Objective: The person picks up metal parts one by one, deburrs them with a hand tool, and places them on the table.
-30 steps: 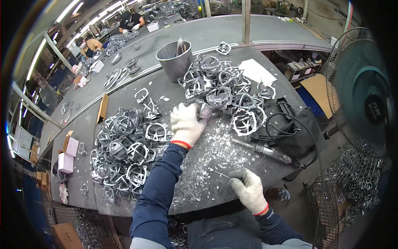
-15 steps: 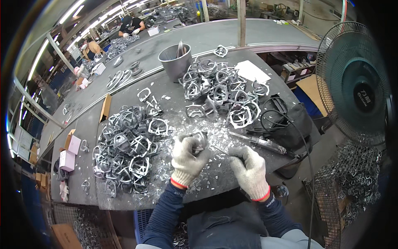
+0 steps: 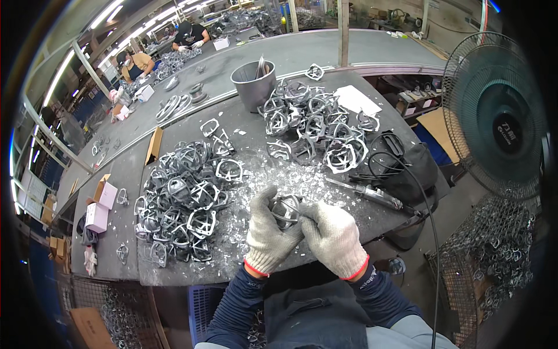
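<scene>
My left hand (image 3: 266, 228), in a grey-white knit glove with a red cuff, is closed around a small grey metal frame casting (image 3: 286, 209). The casting has an open ring shape with ribs. My right hand (image 3: 334, 235), gloved the same way, is pinched against the casting's right side. A thin rod-like tool runs from its fingers; most of it is now hidden by the gloves and the casting. Both hands are over the near edge of the dark worktable (image 3: 244, 136), above scattered bright metal flakes (image 3: 273, 174).
Piled castings (image 3: 180, 198) lie left, and another heap (image 3: 314, 122) lies behind. A grey bucket (image 3: 254, 87), white paper (image 3: 356, 100) and a corded cylindrical tool (image 3: 372, 195) are on the table. A large fan (image 3: 497, 116) stands right. Two co-workers sit at the far left bench.
My right hand has moved left and come up against the casting, closing the gap between my hands. The left hand has turned, so the casting's open ring faces up more. The view has shifted slightly.
</scene>
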### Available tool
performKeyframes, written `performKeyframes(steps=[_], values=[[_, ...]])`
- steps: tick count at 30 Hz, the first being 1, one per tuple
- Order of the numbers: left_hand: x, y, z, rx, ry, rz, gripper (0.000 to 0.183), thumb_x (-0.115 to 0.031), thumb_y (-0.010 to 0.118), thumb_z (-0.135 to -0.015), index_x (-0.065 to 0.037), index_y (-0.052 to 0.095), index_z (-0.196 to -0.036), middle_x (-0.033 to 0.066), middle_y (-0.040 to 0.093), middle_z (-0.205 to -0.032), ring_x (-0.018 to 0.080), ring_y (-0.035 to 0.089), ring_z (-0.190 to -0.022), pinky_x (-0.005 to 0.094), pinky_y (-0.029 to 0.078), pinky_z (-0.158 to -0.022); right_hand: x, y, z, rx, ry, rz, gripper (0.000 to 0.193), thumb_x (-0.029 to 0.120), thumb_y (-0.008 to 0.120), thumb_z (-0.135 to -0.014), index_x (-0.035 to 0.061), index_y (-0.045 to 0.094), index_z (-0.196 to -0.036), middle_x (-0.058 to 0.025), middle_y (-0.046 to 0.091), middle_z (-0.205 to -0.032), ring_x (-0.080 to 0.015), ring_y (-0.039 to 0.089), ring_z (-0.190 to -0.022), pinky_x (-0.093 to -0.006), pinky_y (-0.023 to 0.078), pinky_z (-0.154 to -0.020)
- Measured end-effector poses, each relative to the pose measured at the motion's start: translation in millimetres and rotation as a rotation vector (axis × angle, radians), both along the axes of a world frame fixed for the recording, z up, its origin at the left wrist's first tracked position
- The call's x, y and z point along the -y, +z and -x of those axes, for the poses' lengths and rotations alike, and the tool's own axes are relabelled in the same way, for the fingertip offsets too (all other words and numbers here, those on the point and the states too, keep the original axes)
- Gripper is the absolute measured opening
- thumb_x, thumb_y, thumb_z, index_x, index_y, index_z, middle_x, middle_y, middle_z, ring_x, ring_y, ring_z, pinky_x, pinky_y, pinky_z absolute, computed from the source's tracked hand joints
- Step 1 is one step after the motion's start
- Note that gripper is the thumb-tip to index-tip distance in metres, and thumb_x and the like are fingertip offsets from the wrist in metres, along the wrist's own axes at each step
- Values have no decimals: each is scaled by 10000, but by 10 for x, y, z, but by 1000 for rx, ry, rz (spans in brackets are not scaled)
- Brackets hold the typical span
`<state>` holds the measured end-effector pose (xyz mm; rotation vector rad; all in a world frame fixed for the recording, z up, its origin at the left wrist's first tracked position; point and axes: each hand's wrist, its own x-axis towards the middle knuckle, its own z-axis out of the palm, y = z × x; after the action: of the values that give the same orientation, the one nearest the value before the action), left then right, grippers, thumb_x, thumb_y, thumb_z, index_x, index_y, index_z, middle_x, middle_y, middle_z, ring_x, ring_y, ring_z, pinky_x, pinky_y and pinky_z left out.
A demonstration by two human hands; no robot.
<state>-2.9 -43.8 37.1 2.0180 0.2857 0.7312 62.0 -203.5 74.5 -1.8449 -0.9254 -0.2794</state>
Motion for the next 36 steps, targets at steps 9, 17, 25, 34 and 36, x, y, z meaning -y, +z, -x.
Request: performKeyframes(steps=[9,17,25,34,36], values=[[-33,-213,15,180,-115,-395,857,-152,905,-892,36,427,-1578,120,682,-1093,257,682,-842,397,594,-806,-223,-129,27,-68,4,53,148,89,761,-982,32,743,-1117,-193,738,-889,-417,750,-860,-487,591,-757],[165,-91,-36,2,55,-90,782,-54,761,-970,20,381,-1650,98,633,-1127,161,633,-942,334,562,-826,-225,-228,-9,-162,-4,20,154,157,764,-1011,42,701,-1091,-206,748,-890,-433,753,-872,-501,600,-757],[180,-543,2,337,138,273,205,-22,643,-1031,26,659,-1230,112,706,-921,161,681,-753,347,556,-657,-353,-211,8,-362,-18,-65,174,139,716,-1032,18,715,-1156,-241,773,-1000,-452,770,-956,-497,617,-818],[-580,-593,-343,375,847,264,373,-356,611,-1126,-95,632,-860,-30,577,-740,98,520,-575,298,458,-527,-236,-301,135,-484,43,-136,142,120,725,-1013,10,728,-1103,-226,773,-982,-396,791,-905,-452,617,-811],[-740,-295,-345,388,538,499,359,-372,606,-1088,-76,630,-886,-2,594,-810,119,595,-637,319,523,-556,-115,-486,168,-422,-42,-180,144,39,707,-984,-35,751,-1099,-93,756,-917,-120,683,-826,-324,580,-770]])
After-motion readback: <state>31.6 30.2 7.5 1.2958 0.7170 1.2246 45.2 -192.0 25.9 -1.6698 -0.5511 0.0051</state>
